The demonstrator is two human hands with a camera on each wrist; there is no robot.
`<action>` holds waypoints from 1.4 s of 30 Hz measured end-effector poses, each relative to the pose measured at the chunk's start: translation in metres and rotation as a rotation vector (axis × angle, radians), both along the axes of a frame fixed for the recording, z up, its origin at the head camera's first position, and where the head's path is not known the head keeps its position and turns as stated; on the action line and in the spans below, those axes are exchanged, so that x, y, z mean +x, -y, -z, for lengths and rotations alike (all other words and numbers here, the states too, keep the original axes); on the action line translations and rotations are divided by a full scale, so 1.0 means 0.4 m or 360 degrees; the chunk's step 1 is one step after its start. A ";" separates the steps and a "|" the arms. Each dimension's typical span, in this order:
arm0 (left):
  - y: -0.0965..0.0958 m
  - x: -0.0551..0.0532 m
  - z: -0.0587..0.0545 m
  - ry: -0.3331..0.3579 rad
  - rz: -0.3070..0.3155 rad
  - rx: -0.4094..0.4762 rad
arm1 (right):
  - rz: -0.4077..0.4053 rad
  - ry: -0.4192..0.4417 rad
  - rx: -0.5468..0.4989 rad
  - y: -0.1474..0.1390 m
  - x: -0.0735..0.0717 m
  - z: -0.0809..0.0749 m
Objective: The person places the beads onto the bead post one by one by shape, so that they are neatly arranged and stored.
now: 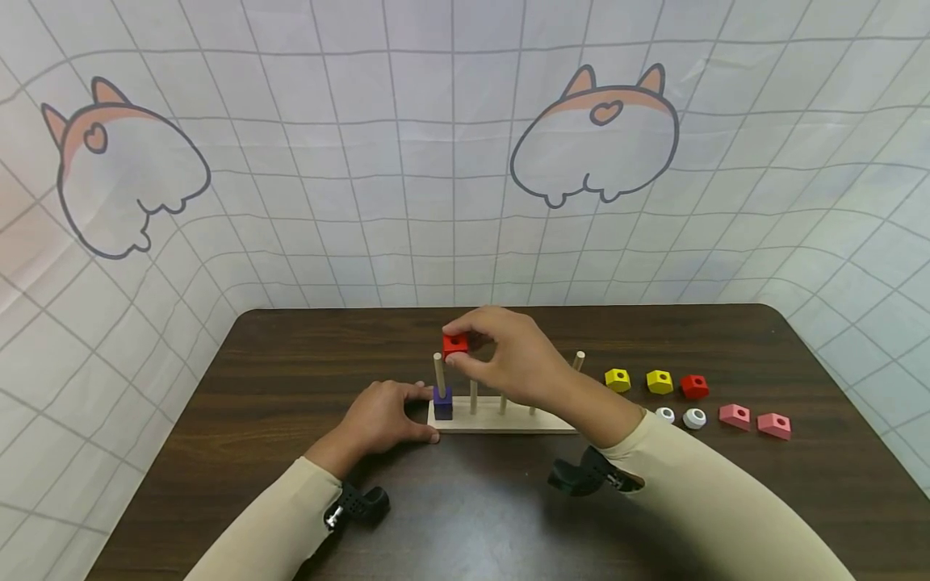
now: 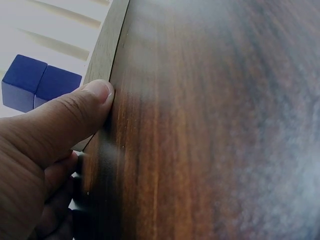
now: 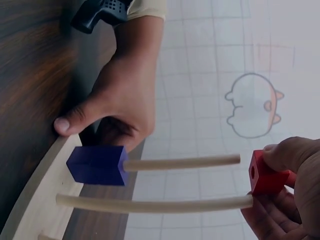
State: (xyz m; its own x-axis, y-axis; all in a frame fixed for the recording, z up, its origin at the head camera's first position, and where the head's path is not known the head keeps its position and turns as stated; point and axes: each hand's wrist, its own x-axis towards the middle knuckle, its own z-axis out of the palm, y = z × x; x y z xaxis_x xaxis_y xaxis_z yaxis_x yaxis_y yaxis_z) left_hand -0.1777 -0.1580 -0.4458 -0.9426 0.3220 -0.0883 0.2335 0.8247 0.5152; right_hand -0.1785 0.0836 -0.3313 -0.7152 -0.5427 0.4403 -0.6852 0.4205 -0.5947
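Red block (image 1: 455,344), frame centre, pinched by right grip (image 1: 519,355); judged light, stiff, best held by sides, hole (image 3: 253,172) uncovered. Board (image 1: 472,425) held in left grip (image 1: 385,415).

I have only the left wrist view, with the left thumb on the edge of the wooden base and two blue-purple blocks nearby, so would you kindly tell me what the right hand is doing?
Observer: The right hand is pinching a red block between its thumb and fingers.
Operator: Thank you; is that block on a peg?
Observer: No, the right wrist view shows a gap between it and the tip of the peg that carries the blue-purple blocks.
Operator: I see; would there be any other red one about?
Observer: Yes, a second red block lies on the table, just right of two yellow blocks in the head view.
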 end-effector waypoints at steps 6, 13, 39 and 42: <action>-0.003 0.008 -0.006 0.0023 -0.0014 -0.0002 | 0.0015 0.0051 0.0009 0.021 0.006 0.003; -0.006 0.015 -0.005 0.0000 -0.0006 0.0014 | 0.0047 0.0119 0.0009 0.038 0.018 0.002; -0.016 0.038 -0.001 0.0029 -0.0041 0.0003 | 0.0214 0.0213 0.0117 0.063 0.069 0.021; -0.017 0.041 -0.001 0.0030 -0.0042 -0.0003 | 0.0237 0.0218 0.0104 0.065 0.075 0.030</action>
